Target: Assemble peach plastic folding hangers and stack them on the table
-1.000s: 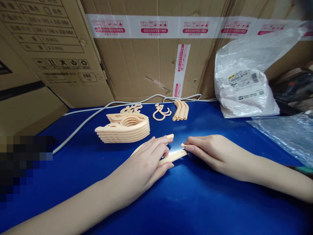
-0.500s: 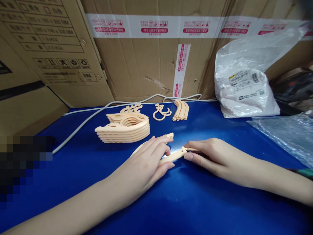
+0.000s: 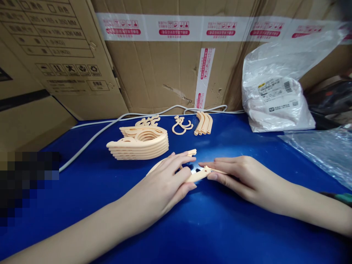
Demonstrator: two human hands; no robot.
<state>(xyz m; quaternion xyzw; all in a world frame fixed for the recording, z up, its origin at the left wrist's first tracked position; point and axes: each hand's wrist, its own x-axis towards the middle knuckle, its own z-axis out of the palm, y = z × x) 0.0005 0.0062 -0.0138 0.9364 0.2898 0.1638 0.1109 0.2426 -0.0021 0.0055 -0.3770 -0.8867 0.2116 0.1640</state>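
Low over the blue table, my left hand (image 3: pixel 168 179) is closed around a cream plastic hanger (image 3: pixel 199 176) and hides much of its middle. The hanger's end with a small hole sticks out to the right, and another end shows beyond my left fingertips. My right hand (image 3: pixel 242 172) pinches a thin cream piece (image 3: pixel 218 171) at that holed end. Most of this piece is covered by the fingers, so its full shape cannot be made out. Behind my left hand is a neat stack of cream hangers (image 3: pixel 140 150).
Cream hooks (image 3: pixel 181 126) and several curved hanger arms (image 3: pixel 203 124) lie at the back, with more small parts (image 3: pixel 148 121) behind the stack. A white cable (image 3: pixel 92 141) runs along the cardboard (image 3: pixel 159 73). On the right stand a plastic bag (image 3: pixel 275 102) and clear film (image 3: pixel 324 150).
My right fingers have shifted left, now reaching over the hanger's holed end. The left hand stays nearly where it was, and the hanger's end has moved slightly right.
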